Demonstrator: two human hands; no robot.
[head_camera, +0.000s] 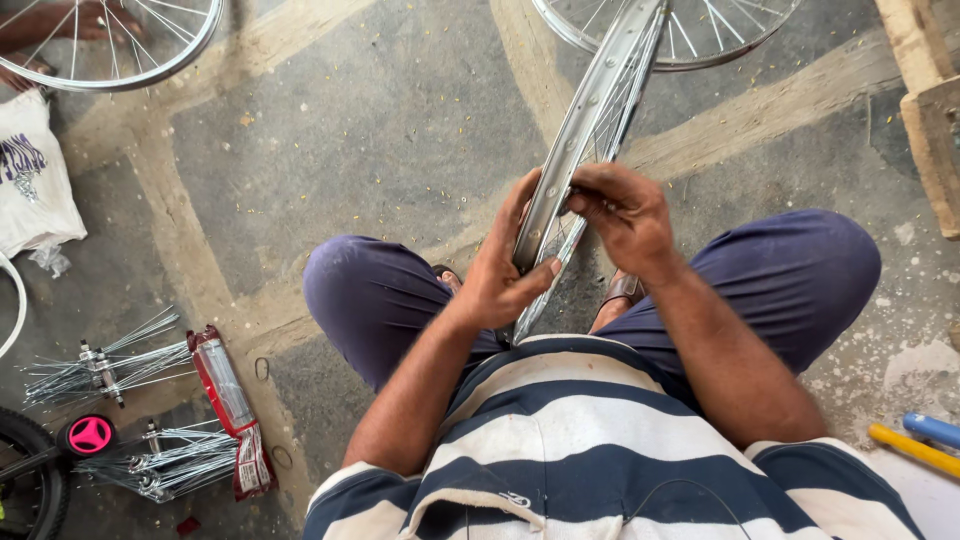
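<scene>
Rim: bicycle wheel rim (590, 120), silver, stands on edge between the seated person's knees and leans away toward the top of the view.
Left hand: left hand (500, 270) wraps the near part of the rim from the left, fingers curled over the outer face, thumb pressed on the inner side; closed firmly on it.
Right hand: right hand (622, 215) sits just right of the rim, fingertips pinched together at the rim's edge (whatever they pinch is too small to make out).
Spokes: thin spokes (575, 230) show inside the rim beneath both hands.
Floor: concrete floor (380, 130), grey with pale bands.
Second wheel: another spoked wheel (700, 35) lies beyond the held rim; a third wheel (130, 50) is at the top left.
Left side: hubs with loose spoke bundles (100, 370), and a red spoke packet (230, 405) beside them.
Right side: yellow and blue handles (915, 440), near the person's hip.
</scene>
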